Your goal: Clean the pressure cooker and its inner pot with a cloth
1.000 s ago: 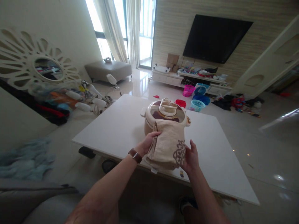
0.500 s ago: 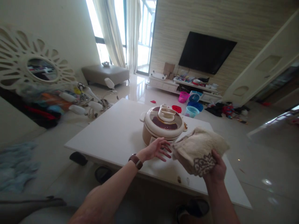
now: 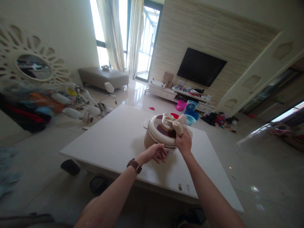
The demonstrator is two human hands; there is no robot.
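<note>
A beige and brown electric pressure cooker [image 3: 152,139] with a lidded top and a raised handle [image 3: 169,119] stands on the white table [image 3: 106,139]. My right hand [image 3: 184,142] grips a cream cloth [image 3: 180,124], bunched against the right side of the cooker's lid. The fingers are closed round the cloth, and that side of the cooker is hidden behind it. In front of the cooker hovers my left hand [image 3: 156,152], empty, its fingers loosely curved and apart. A brown-strapped watch [image 3: 135,166] is on the left wrist.
Two small items lie near the table's front edge, one a dark and yellow piece [image 3: 180,186]. Beyond the table are a turquoise basket [image 3: 190,119], a pink basket [image 3: 181,105] and a low TV cabinet [image 3: 163,91]. A lamp fixture [image 3: 92,110] lies at the left.
My right hand has carried the cloth left and forward from the table's right side onto the cooker's lid, and the cloth is now bunched up. My left hand stays near the cooker's front.
</note>
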